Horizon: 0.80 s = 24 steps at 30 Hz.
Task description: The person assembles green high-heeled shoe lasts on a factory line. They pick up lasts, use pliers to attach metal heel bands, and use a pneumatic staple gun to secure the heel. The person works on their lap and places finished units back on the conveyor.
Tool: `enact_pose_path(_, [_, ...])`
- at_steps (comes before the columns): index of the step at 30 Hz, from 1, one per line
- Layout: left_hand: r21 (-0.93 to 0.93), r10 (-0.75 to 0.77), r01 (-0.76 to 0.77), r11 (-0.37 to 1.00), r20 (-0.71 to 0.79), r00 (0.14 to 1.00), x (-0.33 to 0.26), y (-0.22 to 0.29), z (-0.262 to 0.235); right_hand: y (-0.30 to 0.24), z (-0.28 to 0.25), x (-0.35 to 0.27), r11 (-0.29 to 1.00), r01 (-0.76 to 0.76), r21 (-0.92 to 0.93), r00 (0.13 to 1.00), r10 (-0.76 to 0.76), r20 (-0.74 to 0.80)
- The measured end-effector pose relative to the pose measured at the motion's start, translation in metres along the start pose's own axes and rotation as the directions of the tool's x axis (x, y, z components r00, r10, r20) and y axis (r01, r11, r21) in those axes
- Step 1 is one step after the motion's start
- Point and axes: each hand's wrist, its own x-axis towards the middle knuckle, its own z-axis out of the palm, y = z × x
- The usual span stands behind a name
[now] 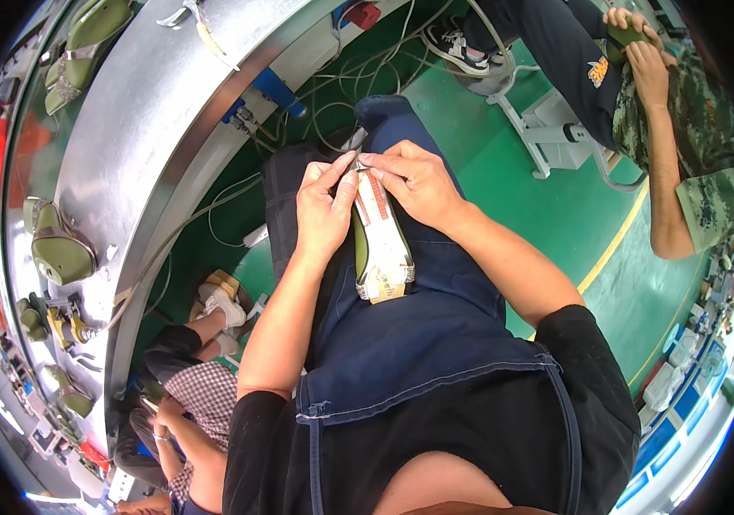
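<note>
A shoe upper on a last (381,236) lies bottom up along my lap, over the dark blue apron. Its pale underside bears red markings, and olive green material shows down its side. The narrow toe end points away from me; the wider heel end, with glittery trim at its edges, rests near my waist. My left hand (324,206) pinches the toe edge from the left, thumb and forefinger together. From the right, my right hand (418,178) pinches the same tip, its fingers bent. Between the fingertips the material is mostly covered.
A curved metal bench (148,112) runs along the left, with a pincer-like tool (204,30) on it. Several green shoes (62,245) stand beyond. A brass-coloured tool (62,326) lies near the bench edge. Hoses (332,94) hang below. Co-workers sit at right (667,129) and lower left (187,412).
</note>
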Motion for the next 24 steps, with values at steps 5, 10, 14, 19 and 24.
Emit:
enact_pose_path(5, [-0.088, -0.149, 0.145, 0.986, -0.045, 0.988, 0.007, 0.008, 0.004, 0.0, 0.002, 0.0, 0.998, 0.057, -0.031, 0.998, -0.058, -0.028])
enact_pose_path(10, [-0.08, -0.126, 0.124, 0.989, -0.02, 0.992, 0.011, 0.006, 0.002, 0.001, -0.005, 0.016, 0.999, 0.039, 0.026, 0.999, -0.04, 0.033])
enact_pose_path(14, [-0.021, -0.079, 0.079, 0.997, -0.026, 0.996, 0.012, 0.003, 0.001, -0.005, -0.008, 0.031, 0.972, -0.198, 0.127, 0.975, 0.182, 0.126])
enact_pose_path(19, [-0.029, -0.068, 0.066, 0.997, -0.045, 0.997, 0.011, 0.0, 0.004, -0.006, -0.005, 0.035, 0.977, -0.204, 0.057, 0.973, 0.196, 0.125])
enact_pose_path(24, [-0.008, -0.081, 0.081, 0.997, -0.043, 0.996, 0.011, 0.004, 0.005, -0.008, 0.001, 0.027, 0.968, -0.241, 0.075, 0.966, 0.232, 0.112])
